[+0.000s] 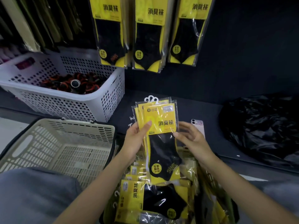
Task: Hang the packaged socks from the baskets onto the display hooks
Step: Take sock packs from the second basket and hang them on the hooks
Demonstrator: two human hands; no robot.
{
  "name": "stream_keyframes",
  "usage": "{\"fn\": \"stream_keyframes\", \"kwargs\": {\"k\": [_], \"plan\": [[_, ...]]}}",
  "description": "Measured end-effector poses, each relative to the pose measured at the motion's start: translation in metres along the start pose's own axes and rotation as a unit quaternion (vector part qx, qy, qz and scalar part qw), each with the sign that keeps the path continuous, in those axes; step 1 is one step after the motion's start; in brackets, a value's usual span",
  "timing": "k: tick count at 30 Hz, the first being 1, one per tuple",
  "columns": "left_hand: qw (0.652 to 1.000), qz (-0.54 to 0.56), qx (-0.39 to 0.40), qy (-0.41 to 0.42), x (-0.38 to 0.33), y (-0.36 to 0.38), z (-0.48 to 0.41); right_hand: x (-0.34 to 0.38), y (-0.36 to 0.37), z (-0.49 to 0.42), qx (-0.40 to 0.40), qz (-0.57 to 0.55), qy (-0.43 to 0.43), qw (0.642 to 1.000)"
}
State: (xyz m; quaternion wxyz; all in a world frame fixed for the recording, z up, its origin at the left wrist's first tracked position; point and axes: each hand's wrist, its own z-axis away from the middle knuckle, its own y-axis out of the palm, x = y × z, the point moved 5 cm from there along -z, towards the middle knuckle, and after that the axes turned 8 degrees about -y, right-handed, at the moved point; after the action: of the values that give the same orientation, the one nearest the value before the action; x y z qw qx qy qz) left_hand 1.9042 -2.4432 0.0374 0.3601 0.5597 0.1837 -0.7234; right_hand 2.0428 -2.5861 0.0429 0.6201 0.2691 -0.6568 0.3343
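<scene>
Both left grip (137, 139) and right grip (192, 136) pinch sock packs (161, 120) above a dark ledge (202, 109) (phone (198, 124), black bag (262, 125) on it).

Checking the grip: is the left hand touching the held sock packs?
Touching. Head view: the left hand pinches the sock packs, thumb on their front.

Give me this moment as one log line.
stage: pre-hang | left hand: grips sock packs | right hand: pinches their right edge | hung packs: three rows on display | loose packs: piled below hands
</scene>
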Motion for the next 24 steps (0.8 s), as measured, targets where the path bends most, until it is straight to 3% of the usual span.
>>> {"fn": "stream_keyframes", "kwargs": {"k": [3, 8, 14, 24], "plan": [[0.999, -0.019, -0.005, 0.035, -0.014, 0.016, 0.003, 0.028, -0.017, -0.004, -0.081, -0.03, -0.069, 0.994], [0.995, 0.0, -0.008, 0.097, -0.056, 0.044, 0.001, 0.07, -0.026, -0.012, -0.138, -0.085, -0.125, 0.979], [0.987, 0.031, -0.007, 0.155, -0.126, 0.056, -0.01, 0.128, -0.039, -0.045, -0.119, -0.117, -0.142, 0.976], [0.957, 0.046, -0.138, 0.253, -0.231, -0.01, -0.027, 0.219, -0.078, -0.109, -0.215, -0.115, -0.181, 0.953]]}}
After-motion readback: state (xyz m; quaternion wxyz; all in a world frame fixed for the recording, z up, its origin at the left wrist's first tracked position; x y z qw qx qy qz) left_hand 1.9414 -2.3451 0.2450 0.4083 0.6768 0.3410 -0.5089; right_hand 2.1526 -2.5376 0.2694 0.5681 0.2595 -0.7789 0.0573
